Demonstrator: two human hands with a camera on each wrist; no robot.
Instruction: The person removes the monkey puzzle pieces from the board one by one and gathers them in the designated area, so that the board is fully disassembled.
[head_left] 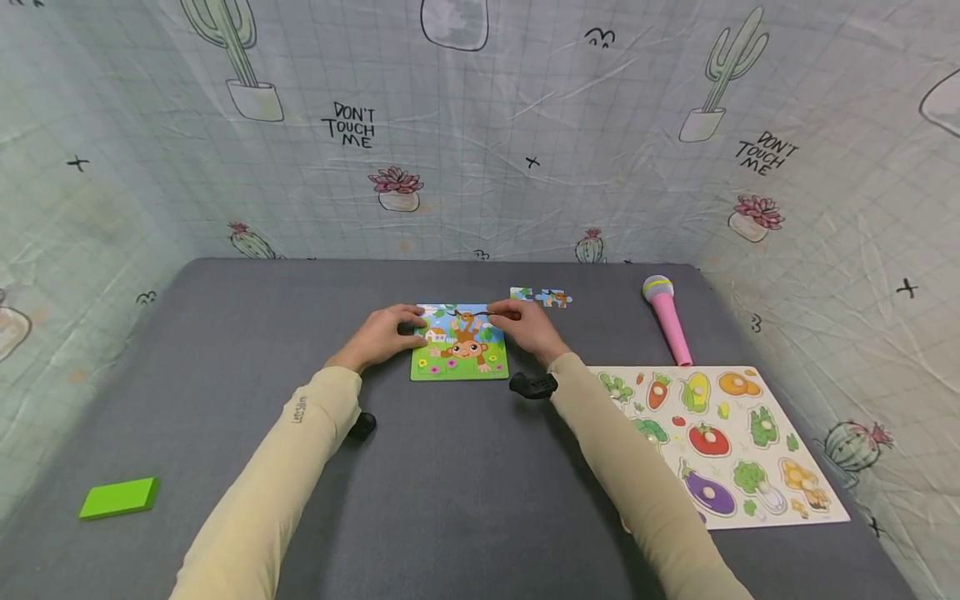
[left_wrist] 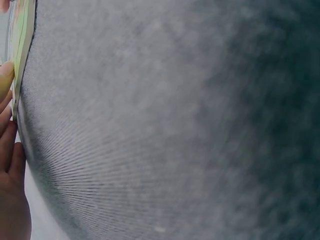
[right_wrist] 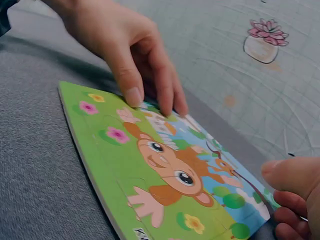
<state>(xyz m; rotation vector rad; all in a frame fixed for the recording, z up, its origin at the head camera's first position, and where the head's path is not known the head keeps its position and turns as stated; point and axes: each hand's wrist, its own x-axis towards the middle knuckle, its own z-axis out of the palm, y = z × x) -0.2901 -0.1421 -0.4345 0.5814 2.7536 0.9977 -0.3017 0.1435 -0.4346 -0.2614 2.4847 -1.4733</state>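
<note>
A monkey jigsaw puzzle (head_left: 457,367) lies flat on the grey table, showing a monkey, flowers and a house. At its left edge, my left hand (head_left: 381,335) rests with thumb and fingers on the surface; the right wrist view shows that left thumb (right_wrist: 132,95) lying on the picture. Over the upper right corner, my right hand (head_left: 536,329) pinches a puzzle piece (head_left: 508,315), mostly hidden by the fingers. Behind it lie two loose puzzle pieces, one pale (head_left: 521,293) and one with orange and blue (head_left: 555,298). The left wrist view mostly shows table cloth.
On the right lies a vegetable peg board (head_left: 735,467), partly under my right forearm. A pink toy microphone (head_left: 671,325) lies behind it. A green block (head_left: 118,498) sits at front left. Patterned cloth (head_left: 480,150) hangs around the table's back and sides.
</note>
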